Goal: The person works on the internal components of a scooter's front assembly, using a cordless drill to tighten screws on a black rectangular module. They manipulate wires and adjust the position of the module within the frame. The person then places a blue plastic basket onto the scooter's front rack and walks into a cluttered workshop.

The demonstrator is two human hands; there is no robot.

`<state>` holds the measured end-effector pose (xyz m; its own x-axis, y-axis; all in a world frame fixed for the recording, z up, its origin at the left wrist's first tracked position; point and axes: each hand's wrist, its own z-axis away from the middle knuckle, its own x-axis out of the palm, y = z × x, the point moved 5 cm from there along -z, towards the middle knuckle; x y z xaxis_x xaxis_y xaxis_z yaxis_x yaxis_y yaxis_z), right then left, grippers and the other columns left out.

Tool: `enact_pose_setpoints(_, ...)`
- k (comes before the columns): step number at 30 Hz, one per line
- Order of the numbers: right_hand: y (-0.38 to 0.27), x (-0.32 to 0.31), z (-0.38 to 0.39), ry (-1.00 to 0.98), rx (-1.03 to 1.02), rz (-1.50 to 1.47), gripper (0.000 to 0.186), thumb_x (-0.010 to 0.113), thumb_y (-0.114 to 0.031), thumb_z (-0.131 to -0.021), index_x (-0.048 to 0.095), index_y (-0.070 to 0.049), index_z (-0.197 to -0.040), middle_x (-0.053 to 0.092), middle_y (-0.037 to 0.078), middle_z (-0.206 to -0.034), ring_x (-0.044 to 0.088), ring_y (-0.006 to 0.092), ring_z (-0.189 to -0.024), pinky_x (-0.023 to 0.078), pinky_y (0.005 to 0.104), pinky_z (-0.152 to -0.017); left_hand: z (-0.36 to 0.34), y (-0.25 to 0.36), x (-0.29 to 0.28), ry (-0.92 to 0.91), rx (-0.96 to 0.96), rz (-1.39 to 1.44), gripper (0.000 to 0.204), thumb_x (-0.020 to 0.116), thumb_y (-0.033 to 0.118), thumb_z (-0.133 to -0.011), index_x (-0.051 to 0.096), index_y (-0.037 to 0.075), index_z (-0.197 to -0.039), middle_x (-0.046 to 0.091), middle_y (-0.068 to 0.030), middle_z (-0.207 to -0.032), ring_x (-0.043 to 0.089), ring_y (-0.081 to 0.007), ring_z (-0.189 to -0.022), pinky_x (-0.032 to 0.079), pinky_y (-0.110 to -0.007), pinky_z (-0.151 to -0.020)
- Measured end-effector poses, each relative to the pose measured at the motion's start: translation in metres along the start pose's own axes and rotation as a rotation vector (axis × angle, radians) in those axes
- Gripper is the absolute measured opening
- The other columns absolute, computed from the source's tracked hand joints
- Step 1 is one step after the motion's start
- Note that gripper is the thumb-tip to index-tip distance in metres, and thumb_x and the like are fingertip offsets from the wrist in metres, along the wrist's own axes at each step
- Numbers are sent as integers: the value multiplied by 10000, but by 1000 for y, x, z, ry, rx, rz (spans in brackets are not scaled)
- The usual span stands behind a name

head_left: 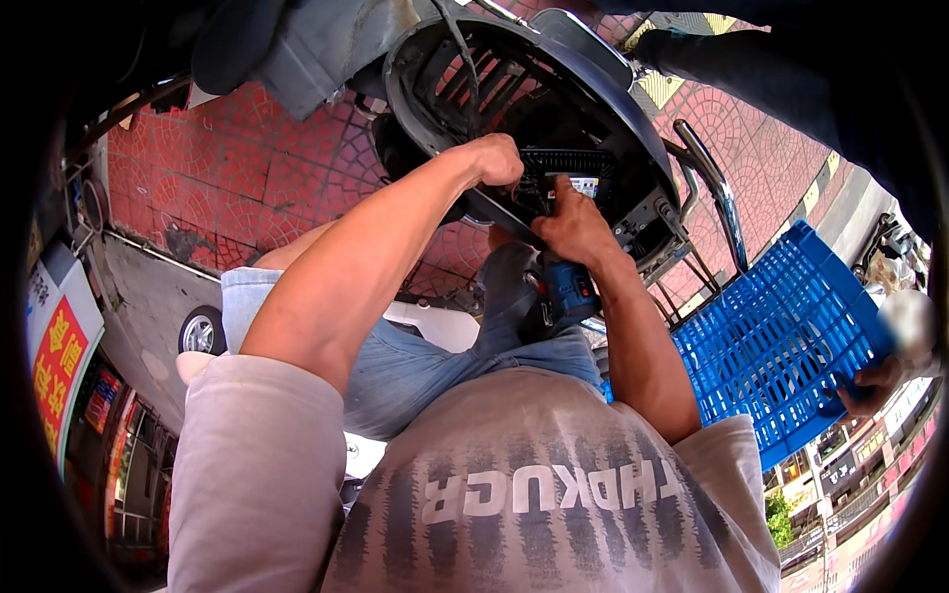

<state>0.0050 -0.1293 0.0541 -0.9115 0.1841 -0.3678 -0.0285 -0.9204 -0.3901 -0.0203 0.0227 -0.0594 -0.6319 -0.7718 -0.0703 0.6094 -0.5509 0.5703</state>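
— From the head view, what are the hands on?

— Both are up inside the open dark shell of a scooter [554, 109], which lies tipped over red patterned paving [247, 168]. The left hand [497, 158] is balled into a fist against the inner edge of the shell, just beside a black ribbed box [568, 163] mounted in there. Its grip is closed, though I cannot tell what, if anything, the fingers wrap round.

— And the right?

— The right hand [571, 225] sits just below that ribbed box, its grip closed round the handle of a blue cordless driver [565, 289]. The tool's blue body hangs beneath the hand, over the person's lap; its tip is hidden behind the fingers, somewhere at the box.

— So where is the box exactly?

— Low in the shell's hollow, between the two hands, with a small pale label on its front.

— Anything else close by?

— A chrome rail [714, 188] curves off the scooter's right side. Just beyond it stands a blue plastic crate [781, 346], and another person's hand [870, 383] holds its far edge. The worker's jeans [415, 366] show below the forearms, and a small wheel [201, 331] sits near the left knee.
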Motion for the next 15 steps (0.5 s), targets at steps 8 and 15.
enact_pose_setpoints(8,-8,-1,-10,-74,22,101,516,689,-197,-810,572,86,-1225,702,397,-1145,691,508,-1158,544,519,-1025,9,8,-3,25,-83,28,310,814,194,-715,803,-44,-915,779,-165,-902,733,-289,-894,564,-397,-817)
enact_pose_setpoints(15,-6,-1,-8,-69,10,60,533,685,-205,-795,601,83,-1236,709,387,-1144,698,498,-1149,551,512,-1018,1,4,4,58,-84,-51,343,811,229,-723,804,-40,-937,779,-210,-951,742,-330,-929,573,-415,-844)
